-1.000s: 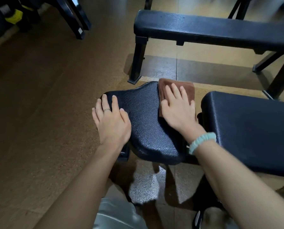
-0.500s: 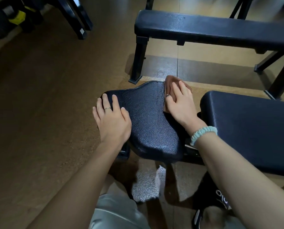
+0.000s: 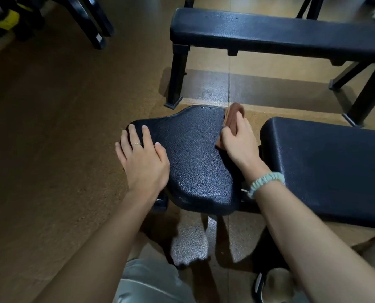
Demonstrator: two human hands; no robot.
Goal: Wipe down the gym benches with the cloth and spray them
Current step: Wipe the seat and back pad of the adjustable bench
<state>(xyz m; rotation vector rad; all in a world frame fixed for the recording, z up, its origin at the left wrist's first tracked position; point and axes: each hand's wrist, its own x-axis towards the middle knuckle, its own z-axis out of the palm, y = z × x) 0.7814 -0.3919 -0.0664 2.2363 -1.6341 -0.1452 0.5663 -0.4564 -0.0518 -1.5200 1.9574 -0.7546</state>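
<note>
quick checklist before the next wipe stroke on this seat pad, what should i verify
1. Cloth held: ok. The right hand grips the brown cloth at the right edge of the seat pad.
2. Pad steadied: ok. The left hand rests flat on the pad's left edge, fingers straight.
3. Stroke path free: ok. Nothing lies on the pad between the hands.
4. Pad already sprayed: cannot tell. No wetness shows on the dark surface.
5. Spray bottle within reach: cannot tell. None is in view.
6. Back pad wiped: cannot tell.
</note>
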